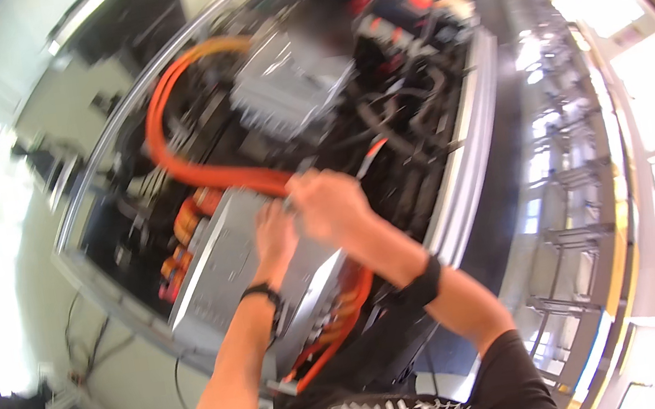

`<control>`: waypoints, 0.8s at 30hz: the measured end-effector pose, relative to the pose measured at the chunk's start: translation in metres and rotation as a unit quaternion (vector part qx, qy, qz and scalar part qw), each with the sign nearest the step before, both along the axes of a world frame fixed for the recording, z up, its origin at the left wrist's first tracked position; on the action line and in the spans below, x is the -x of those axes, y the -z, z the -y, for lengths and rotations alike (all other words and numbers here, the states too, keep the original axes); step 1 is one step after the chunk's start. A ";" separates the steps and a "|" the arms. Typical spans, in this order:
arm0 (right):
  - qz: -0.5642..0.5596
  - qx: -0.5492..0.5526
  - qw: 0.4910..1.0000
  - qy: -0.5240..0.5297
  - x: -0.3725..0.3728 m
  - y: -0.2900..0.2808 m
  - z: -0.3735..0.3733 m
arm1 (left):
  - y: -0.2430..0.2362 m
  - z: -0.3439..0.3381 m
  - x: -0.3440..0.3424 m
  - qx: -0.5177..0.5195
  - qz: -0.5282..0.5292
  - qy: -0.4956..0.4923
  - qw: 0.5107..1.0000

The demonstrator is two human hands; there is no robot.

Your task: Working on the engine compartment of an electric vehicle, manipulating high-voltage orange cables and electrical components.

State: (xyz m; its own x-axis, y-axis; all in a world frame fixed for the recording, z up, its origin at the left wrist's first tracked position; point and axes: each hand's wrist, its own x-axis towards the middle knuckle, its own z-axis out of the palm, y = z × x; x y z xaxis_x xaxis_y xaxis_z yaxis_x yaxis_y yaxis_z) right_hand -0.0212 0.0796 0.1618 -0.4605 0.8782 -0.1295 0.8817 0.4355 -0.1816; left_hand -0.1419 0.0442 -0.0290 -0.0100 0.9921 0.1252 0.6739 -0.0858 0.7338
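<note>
My left hand (275,236) rests at the far edge of a grey metal box (222,267), its fingers stretched forward over the lid. Just to its right, my right hand (332,204) is closed in a fist beside the thick orange cables (209,174). Something small and dark shows at its fingertips, too blurred to name. The cables loop from the box's far edge round to the left and up to a second silvery metal housing (288,83). Motion blur hides the detail between my hands.
A metal frame (97,164) surrounds the machinery, with a pale rail (467,150) on the right. Orange connectors (183,256) line the box's left side, and more orange cables (351,307) its right. Dark hoses (406,104) lie beyond. A rack (573,235) stands farther right.
</note>
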 end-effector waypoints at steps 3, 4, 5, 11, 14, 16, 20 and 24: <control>0.007 0.072 0.997 -0.018 0.017 -0.015 0.003 | 0.013 0.003 0.018 -0.052 -0.206 0.043 0.976; 0.017 0.059 0.998 -0.001 0.011 -0.016 0.002 | 0.003 -0.002 0.003 -0.069 -0.195 0.055 0.977; -0.012 0.062 0.998 0.024 0.003 -0.018 0.002 | -0.017 -0.004 -0.007 0.000 -0.160 0.054 0.986; -0.035 -0.033 0.997 0.053 0.013 -0.004 -0.003 | -0.014 -0.010 -0.003 -0.012 -0.194 0.035 0.980; -0.020 -0.090 0.996 0.012 0.010 -0.003 -0.007 | -0.008 -0.012 -0.002 -0.018 -0.205 0.041 0.978; -0.010 -0.096 0.995 -0.022 0.007 -0.008 -0.006 | -0.010 -0.011 -0.005 -0.040 -0.204 0.033 0.978; -0.075 -0.158 0.982 -0.072 0.005 -0.002 0.003 | -0.006 -0.008 -0.003 -0.063 -0.222 0.029 0.972; -0.124 -0.155 0.972 -0.126 -0.005 -0.009 0.003 | -0.008 -0.005 -0.002 -0.071 -0.224 0.038 0.971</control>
State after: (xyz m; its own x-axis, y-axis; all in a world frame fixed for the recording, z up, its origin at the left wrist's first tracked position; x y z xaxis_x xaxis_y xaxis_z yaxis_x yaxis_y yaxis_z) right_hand -0.0157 0.0765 0.1703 -0.6494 0.7128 0.2651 0.6860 0.6995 -0.2003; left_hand -0.1395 0.0488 -0.0208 0.1503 0.9601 0.2359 0.9107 -0.2273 0.3450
